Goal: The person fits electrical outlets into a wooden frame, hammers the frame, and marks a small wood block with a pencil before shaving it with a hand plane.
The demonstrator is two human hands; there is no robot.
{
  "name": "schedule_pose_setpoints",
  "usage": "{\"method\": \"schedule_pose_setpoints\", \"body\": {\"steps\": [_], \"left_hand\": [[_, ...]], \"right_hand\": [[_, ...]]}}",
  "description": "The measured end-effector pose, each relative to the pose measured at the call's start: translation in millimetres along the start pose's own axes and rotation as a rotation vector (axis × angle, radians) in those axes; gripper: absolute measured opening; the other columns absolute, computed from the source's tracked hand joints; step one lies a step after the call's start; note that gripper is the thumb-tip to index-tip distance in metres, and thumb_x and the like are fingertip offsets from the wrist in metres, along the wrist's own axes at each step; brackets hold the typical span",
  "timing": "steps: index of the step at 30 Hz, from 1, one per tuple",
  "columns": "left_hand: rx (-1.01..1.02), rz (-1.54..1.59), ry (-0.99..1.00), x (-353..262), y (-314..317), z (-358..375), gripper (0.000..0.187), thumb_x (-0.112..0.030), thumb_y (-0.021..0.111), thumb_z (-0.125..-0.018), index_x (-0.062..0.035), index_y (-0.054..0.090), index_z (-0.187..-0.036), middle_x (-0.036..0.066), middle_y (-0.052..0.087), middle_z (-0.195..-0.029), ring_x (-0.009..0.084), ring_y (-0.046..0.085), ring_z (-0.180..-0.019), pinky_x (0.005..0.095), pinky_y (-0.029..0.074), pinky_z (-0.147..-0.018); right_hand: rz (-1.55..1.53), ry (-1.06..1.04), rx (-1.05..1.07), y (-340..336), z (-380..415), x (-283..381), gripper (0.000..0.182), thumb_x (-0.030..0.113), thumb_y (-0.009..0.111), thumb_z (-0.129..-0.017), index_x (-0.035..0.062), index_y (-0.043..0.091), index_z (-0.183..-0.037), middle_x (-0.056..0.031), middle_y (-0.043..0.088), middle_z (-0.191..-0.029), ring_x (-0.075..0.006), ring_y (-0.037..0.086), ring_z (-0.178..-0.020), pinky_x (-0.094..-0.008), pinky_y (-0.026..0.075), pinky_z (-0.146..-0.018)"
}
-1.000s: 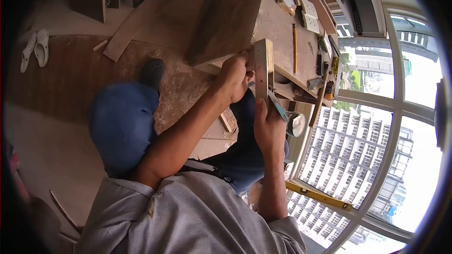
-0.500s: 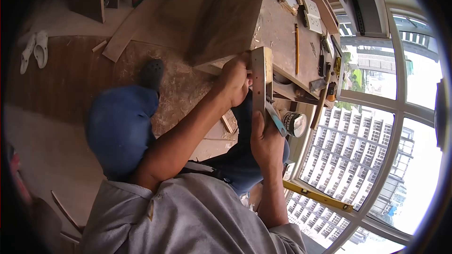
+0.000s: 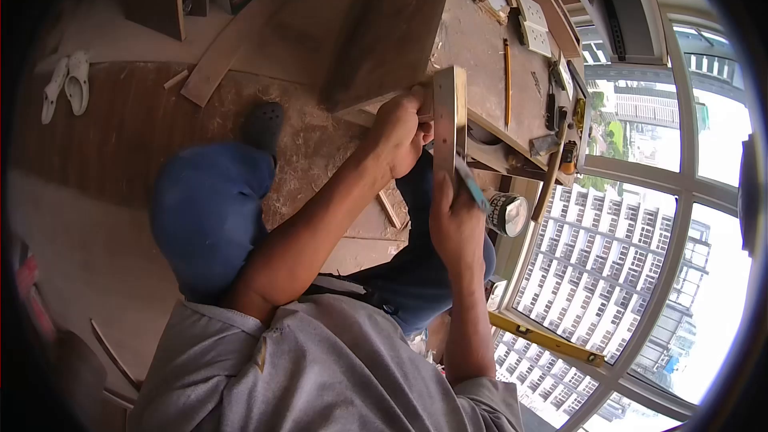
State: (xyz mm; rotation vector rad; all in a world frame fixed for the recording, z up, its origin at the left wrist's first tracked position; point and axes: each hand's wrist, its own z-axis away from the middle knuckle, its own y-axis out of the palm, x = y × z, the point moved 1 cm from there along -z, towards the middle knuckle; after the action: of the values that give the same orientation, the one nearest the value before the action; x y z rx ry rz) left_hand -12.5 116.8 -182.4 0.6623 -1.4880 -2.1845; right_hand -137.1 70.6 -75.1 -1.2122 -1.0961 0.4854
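Note:
My right hand (image 3: 460, 232) is closed around the near end of what looks like a wooden hand plane (image 3: 446, 116), a straight block with small dots along its side. A flat teal blade (image 3: 472, 185) slants out of it over my fingers. My left hand (image 3: 400, 134) is curled beside the plane's far half, its fingers closed on a narrow brown piece of wood (image 3: 426, 104), mostly hidden by the hand and the plane. Both hands are at the edge of the wooden worktable (image 3: 472, 48).
On the worktable lie a pencil (image 3: 507, 84), a socket plate (image 3: 533, 24) and a hammer (image 3: 550, 162). A round can (image 3: 507, 214) stands near my right hand. A yellow spirit level (image 3: 548, 339) is by the window. Shavings and a plank (image 3: 210, 72) lie on the floor.
The plane has shifted slightly up and turned a little, so its teal blade shows narrower. My left hand stays nearly in place. The whole view has drifted slightly right.

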Motion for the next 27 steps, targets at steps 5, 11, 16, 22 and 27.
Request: {"method": "schedule_pose_setpoints", "body": {"steps": [5, 11, 16, 22, 27], "left_hand": [[-0.026, 0.016, -0.054, -10, 0, -7, 0.021, -0.025, 0.049, -0.11, -0.013, 0.066, -0.106, -0.001, 0.067, -0.093, 0.0105, 0.059, -0.076, 0.0312, 0.046, -0.078], [-0.11, 0.039, -0.03, -9, 24, 10, 0.02, -0.023, 0.05, -0.108, -0.0126, 0.063, -0.098, -0.003, 0.058, -0.08, 0.0101, 0.046, -0.062, 0.0281, 0.037, -0.058], [-0.064, -0.009, -0.039, -12, 25, 12, 0.02, -0.022, 0.053, -0.106, -0.0129, 0.058, -0.088, -0.002, 0.054, -0.075, 0.0095, 0.044, -0.06, 0.0283, 0.035, -0.057], [-0.125, -0.01, -0.071, -9, 19, 3, 0.023, -0.02, 0.051, -0.107, -0.0108, 0.053, -0.086, 0.0, 0.048, -0.072, 0.0117, 0.044, -0.058, 0.0289, 0.037, -0.057], [-0.024, -0.2, -0.008, -5, 8, 4, 0.024, -0.026, 0.053, -0.107, -0.0122, 0.055, -0.088, 0.0, 0.051, -0.074, 0.0114, 0.047, -0.063, 0.0325, 0.041, -0.07]], "right_hand": [[0.063, -0.277, -0.097, 6, -56, 11, 0.027, 0.023, 0.058, -0.102, -0.0026, 0.066, -0.104, -0.0294, 0.067, -0.097, -0.05, 0.066, -0.087, -0.0549, 0.053, -0.074], [-0.009, 0.028, 0.015, -4, 24, 16, 0.029, 0.026, 0.059, -0.102, -0.0004, 0.066, -0.11, -0.0309, 0.067, -0.102, -0.0499, 0.067, -0.093, -0.0531, 0.055, -0.079], [-0.197, 0.093, 0.125, -3, -48, 11, 0.03, 0.026, 0.058, -0.102, -0.0021, 0.068, -0.102, -0.028, 0.07, -0.09, -0.0492, 0.068, -0.089, -0.0512, 0.055, -0.077], [-0.173, 0.227, -0.189, -41, -62, -2, 0.048, 0.039, 0.047, -0.109, -0.0023, 0.068, -0.096, -0.0234, 0.063, -0.07, -0.0433, 0.067, -0.069, -0.0518, 0.051, -0.062], [-0.202, 0.09, -0.137, -31, -26, -11, 0.044, 0.034, 0.051, -0.108, -0.0057, 0.064, -0.094, -0.0203, 0.06, -0.071, -0.0377, 0.063, -0.065, -0.0497, 0.049, -0.064]]}}
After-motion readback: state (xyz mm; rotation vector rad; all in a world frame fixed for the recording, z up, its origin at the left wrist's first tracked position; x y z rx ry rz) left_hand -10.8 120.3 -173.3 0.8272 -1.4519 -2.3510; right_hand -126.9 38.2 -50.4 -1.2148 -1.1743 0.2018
